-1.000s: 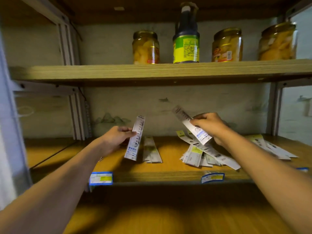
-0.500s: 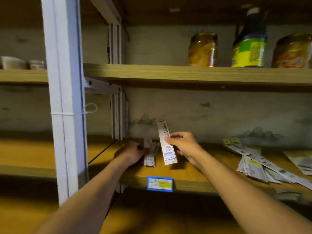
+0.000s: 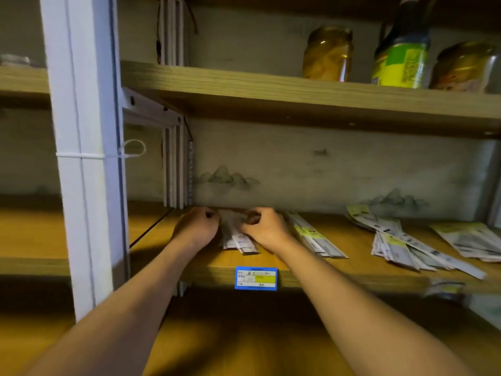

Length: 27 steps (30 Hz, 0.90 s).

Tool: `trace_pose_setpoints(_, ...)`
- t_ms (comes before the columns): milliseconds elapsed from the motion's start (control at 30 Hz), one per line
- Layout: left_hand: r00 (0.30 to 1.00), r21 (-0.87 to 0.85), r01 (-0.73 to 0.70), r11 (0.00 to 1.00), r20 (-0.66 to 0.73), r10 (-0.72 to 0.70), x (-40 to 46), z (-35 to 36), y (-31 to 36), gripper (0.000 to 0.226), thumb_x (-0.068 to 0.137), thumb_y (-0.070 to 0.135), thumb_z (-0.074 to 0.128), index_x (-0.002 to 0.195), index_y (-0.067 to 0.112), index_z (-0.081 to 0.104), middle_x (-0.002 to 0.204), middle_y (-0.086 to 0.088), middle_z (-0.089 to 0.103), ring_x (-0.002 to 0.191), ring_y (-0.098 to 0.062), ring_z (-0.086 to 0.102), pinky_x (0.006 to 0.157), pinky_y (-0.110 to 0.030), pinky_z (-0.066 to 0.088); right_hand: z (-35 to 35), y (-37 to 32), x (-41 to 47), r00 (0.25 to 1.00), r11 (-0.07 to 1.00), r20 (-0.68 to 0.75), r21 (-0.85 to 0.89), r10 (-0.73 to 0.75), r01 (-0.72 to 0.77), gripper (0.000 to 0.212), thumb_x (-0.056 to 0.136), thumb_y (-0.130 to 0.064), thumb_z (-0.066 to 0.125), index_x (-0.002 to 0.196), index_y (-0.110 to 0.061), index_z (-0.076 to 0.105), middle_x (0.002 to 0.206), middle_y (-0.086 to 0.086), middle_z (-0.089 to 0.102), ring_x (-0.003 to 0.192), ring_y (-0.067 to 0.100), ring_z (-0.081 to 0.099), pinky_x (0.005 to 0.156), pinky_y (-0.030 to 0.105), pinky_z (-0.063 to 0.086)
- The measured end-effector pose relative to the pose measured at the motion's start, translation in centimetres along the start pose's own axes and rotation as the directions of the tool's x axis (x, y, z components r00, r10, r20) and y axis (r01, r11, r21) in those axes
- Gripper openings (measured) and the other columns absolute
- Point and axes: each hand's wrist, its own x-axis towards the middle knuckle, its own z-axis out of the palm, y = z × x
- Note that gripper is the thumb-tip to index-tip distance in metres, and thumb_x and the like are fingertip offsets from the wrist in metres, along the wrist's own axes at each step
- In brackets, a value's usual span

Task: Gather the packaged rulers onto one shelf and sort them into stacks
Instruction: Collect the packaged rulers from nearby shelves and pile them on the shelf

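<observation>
On the orange wooden shelf point(image 3: 271, 263), the left hand point(image 3: 196, 229) and right hand point(image 3: 267, 230), fingers curled, flank and grip a small stack of white packaged rulers point(image 3: 238, 240)

Dim, warm light; motion-blurred, edges bowed by distortion.

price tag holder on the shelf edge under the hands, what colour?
Blue plastic frame with a white and yellow insert; head view.
</observation>
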Motion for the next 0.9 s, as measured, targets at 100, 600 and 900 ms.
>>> trace_pose_setpoints(100, 0.999, -0.026, -0.040, 0.999, -0.013, 0.040, 0.5, 0.7, -0.1, 0.022, 0.097, 0.027, 0.053, 0.106, 0.021, 0.071, 0.119, -0.005, 0.068, 0.107, -0.025, 0.060, 0.085, -0.029, 0.042, 0.0, 0.3, 0.2, 0.999, 1.000, -0.036, 0.002, -0.027, 0.027, 0.034, 0.080, -0.031, 0.075, 0.111, -0.019, 0.071, 0.105, -0.001, 0.072, 0.102, 0.014, 0.064, 0.092, 0.030, 0.050)
trace_pose_setpoints(600, 0.895, 0.087, -0.432, 0.898, 0.160, 0.416, -1.1, 3.6, 9.6, 0.019, 0.090, 0.022, 0.061, 0.105, 0.030, 0.070, 0.106, 0.003, 0.071, 0.104, -0.020, 0.065, 0.090, -0.033, 0.052, -21.8, 6.5, -4.0, 0.990, 0.882, -0.135, -0.461, 0.036, -0.095, 0.030, 0.087, -0.028, 0.067, 0.114, -0.016, 0.067, 0.100, -0.001, 0.066, 0.098, 0.018, 0.062, 0.086, 0.030, 0.048)
trace_pose_setpoints(900, 0.815, 0.114, -0.494, 0.862, 0.404, 0.414, -5.5, 15.1, 20.9, 0.026, 0.092, 0.041, 0.055, 0.110, 0.030, 0.070, 0.116, 0.002, 0.070, 0.109, -0.022, 0.063, 0.092, -0.035, 0.051, -27.9, 14.3, -6.3, 0.974, 0.856, 0.036, -0.485, 0.223, -0.178, 0.050, 0.081, -0.037, 0.075, 0.124, -0.013, 0.064, 0.125, 0.006, 0.064, 0.107, 0.020, 0.062, 0.083, 0.027, 0.049)
